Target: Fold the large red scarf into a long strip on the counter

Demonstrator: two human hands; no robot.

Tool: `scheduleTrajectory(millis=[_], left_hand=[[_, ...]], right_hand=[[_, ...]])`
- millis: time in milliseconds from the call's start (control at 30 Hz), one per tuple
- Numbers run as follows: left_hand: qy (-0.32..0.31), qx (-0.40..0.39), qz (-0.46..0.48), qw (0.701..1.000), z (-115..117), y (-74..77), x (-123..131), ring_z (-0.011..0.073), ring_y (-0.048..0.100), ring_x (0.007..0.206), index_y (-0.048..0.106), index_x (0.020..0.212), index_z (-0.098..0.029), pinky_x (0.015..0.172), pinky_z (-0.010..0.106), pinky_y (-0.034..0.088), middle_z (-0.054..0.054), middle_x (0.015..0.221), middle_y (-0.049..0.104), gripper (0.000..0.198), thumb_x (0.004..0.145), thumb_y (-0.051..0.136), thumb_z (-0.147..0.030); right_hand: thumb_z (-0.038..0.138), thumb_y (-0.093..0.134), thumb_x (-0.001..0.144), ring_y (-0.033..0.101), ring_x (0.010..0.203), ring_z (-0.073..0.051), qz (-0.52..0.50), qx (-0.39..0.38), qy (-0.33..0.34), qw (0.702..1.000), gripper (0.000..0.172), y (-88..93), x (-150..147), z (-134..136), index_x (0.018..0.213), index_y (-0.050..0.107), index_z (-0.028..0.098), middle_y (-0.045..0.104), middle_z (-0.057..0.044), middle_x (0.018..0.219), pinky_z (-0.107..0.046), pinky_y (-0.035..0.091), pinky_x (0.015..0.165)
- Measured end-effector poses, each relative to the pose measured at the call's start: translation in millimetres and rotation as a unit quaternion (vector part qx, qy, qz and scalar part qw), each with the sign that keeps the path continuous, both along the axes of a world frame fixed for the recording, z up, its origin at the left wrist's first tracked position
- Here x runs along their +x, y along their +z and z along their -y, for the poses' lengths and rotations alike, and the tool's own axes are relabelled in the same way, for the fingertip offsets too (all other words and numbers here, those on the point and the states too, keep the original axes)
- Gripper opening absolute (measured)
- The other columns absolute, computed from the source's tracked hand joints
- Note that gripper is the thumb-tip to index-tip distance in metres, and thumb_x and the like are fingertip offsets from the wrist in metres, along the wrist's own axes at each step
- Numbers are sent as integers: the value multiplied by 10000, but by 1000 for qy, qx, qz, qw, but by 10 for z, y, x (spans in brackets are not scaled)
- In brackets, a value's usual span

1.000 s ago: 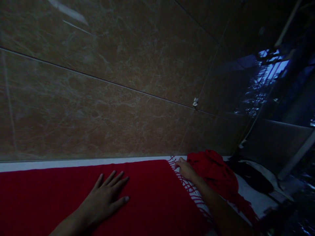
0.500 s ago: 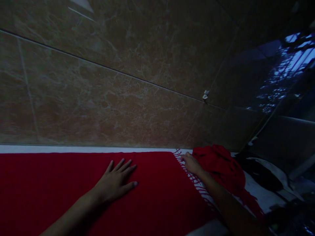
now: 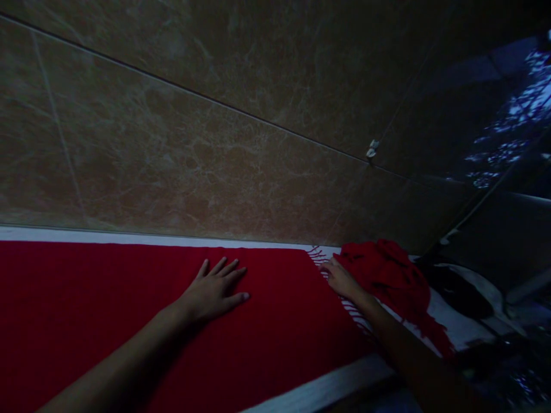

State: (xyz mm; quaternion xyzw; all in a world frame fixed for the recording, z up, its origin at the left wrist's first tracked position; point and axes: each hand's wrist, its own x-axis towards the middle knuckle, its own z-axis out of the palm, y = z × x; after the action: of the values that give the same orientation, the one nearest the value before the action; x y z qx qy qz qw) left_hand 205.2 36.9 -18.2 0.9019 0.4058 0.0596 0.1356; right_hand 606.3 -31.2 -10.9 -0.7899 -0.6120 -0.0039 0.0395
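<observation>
A red fringed cloth [image 3: 107,310] lies spread flat on a white surface [image 3: 327,390] along a tiled wall. My left hand [image 3: 215,291] rests flat on the cloth near its far edge, fingers stretched out and apart. My right hand [image 3: 340,279] sits at the cloth's fringed right end [image 3: 350,312], fingers curled down on the fringe near the far corner. Just right of that hand lies a crumpled red cloth [image 3: 390,275], touching or nearly touching it.
A brown marble-tiled wall [image 3: 224,132] rises directly behind the surface. Dark and white fabric [image 3: 462,292] lies further right. A glossy dark panel [image 3: 503,132] with blue reflections fills the right. The scene is dim.
The view has tilted so cloth and hands sit higher in the frame. Both hands keep their places on the cloth; the left stays flat, the right stays at the fringe.
</observation>
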Motion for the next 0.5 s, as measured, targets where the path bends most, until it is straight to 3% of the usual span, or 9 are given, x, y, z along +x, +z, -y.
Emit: scheduleTrajectory(millis=[167,367,500], left_hand=[[-3,-4,-2,1000,-3,0,-11,379,128,1607,397,1624,-261,1252,707,45,109,1712,244,836,957,384,-765],[-6,-8,2,1000,-11,-9,-15,382,125,1607,404,1620,-248,1252,705,32,114,1714,243,835,957,401,-755],[-4,-8,7,1000,-19,-5,-7,381,128,1609,409,1618,-248,1252,703,16,113,1716,250,840,952,409,-761]], right_hand=[[22,470,841,632,1068,-256,9,0,-81,997,473,49,95,65,1179,772,156,637,-150,1157,-316,456,923],[4,461,868,575,1207,-226,15,34,-53,998,509,81,-198,140,1259,723,197,595,-122,1277,-264,421,982],[-12,471,865,614,1107,-207,13,40,-43,998,510,26,-293,243,1270,722,169,618,-132,1236,-257,438,954]])
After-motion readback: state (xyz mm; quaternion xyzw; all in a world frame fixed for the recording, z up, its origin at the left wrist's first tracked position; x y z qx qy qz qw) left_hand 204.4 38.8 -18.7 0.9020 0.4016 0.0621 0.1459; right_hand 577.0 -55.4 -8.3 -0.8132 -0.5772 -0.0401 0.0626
